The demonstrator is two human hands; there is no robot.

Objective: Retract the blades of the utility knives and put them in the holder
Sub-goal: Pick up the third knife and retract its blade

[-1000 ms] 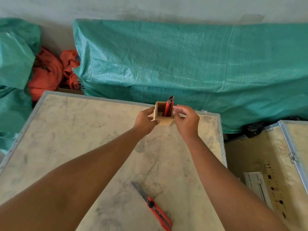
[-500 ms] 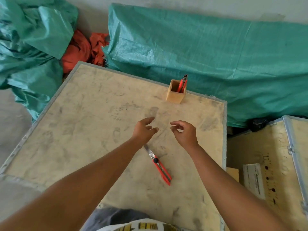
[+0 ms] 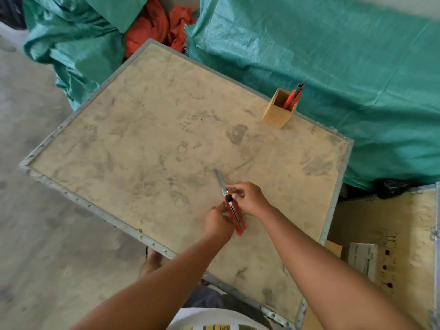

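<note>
Even, diffuse daylight, moderately bright, no hard shadows, soft sheen on the green tarpaulin (image 3: 333,55), slight motion blur throughout, top right corner smeared, wide-angle bending of the crate top (image 3: 142,139) edges, floor (image 3: 35,210) soft and washed.

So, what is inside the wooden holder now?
Red utility knives stand in the wooden holder, tops sticking out. Its walls hide their lower parts, so the exact count is unclear.

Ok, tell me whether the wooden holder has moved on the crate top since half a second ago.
No. The wooden holder stands by the crate top's far edge as before; only the camera shifted.
</note>
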